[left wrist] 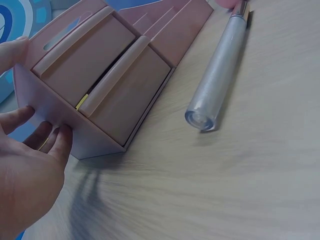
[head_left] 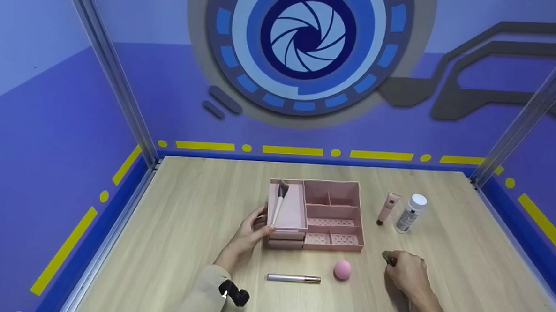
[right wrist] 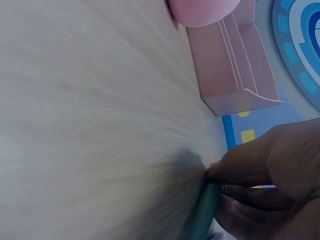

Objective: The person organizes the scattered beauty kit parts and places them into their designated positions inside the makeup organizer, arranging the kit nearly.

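A pink desk organizer point(head_left: 334, 208) stands mid-table, with front drawers point(left wrist: 125, 92) at its left side. My left hand point(head_left: 248, 234) holds it by the left front corner, fingertips against the side wall and thumb at the top edge. Lying slanted in its top left tray point(head_left: 296, 213) is a makeup brush point(head_left: 279, 205), its handle end close to that thumb. My right hand point(head_left: 409, 273), low over the table right of the organizer, pinches a small green object point(right wrist: 206, 212) with a rounded edge; the fingers cover part of it and I cannot tell its kind.
In front of the organizer lie a silvery tube with a shiny cap point(head_left: 293, 278) and a pink egg-shaped sponge point(head_left: 342, 270). To its right are a pink squeeze tube point(head_left: 389, 208) and a white-capped bottle point(head_left: 411, 213). Blue decorated panels point(head_left: 168, 99) wall the table's back and sides.
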A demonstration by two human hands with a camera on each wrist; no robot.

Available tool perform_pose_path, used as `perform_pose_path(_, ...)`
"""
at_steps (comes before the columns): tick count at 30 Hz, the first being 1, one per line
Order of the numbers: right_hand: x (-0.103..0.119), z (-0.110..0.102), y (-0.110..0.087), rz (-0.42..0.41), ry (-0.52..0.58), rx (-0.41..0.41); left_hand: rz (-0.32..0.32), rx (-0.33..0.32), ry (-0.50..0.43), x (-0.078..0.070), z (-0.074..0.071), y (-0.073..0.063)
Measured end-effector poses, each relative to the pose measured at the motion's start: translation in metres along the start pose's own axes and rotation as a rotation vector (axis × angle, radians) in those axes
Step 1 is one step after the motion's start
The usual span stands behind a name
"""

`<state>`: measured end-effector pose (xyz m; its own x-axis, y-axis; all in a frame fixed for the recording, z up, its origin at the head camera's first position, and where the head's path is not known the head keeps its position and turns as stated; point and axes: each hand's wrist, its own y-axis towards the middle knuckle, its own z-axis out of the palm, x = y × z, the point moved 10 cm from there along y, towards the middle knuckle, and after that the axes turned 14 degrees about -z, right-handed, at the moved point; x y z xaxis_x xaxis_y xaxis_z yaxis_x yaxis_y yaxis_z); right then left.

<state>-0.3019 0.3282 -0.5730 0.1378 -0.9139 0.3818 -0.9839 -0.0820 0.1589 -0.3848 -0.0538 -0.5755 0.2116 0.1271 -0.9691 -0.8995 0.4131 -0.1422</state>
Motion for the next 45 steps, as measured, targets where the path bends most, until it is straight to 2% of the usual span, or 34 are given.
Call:
perform_pose_path(4, -0.001, 0.001, 0.001, 0.013, 0.028, 0.007, 0.004, 0.003, 0.001, -0.001, 0.0, 0.0)
perform_pose_path(11, -0.002, -0.001, 0.003, 0.034, 0.056, 0.002, 0.009, 0.001, 0.066, -0.001, -0.001, -0.001)
perform_pose_path(16, 0.002, -0.005, 0.005, 0.018, 0.07, -0.022, 0.008, -0.015, 0.111, 0.0, -0.003, -0.002)
perform_pose_path(26, 0.011, -0.011, 0.012, 0.012, 0.088, -0.02, 0.01, 0.022, 0.08, 0.0, 0.0, -0.002)
perform_pose_path(30, 0.017, -0.017, 0.018, -0.004, 0.082, -0.038, 0.024, 0.008, 0.094, -0.001, -0.001, -0.002)
perform_pose_path(37, 0.032, -0.036, 0.032, -0.078, 0.069, -0.12, 0.009, 0.015, 0.046, -0.003, -0.001, -0.001)
perform_pose_path(41, 0.04, -0.042, 0.039, -0.098, 0.08, -0.132, 0.016, -0.004, 0.097, -0.003, -0.002, -0.001)
perform_pose_path(45, 0.048, -0.045, 0.045, -0.131, 0.085, -0.161, 0.009, -0.005, 0.109, -0.003, -0.003, 0.0)
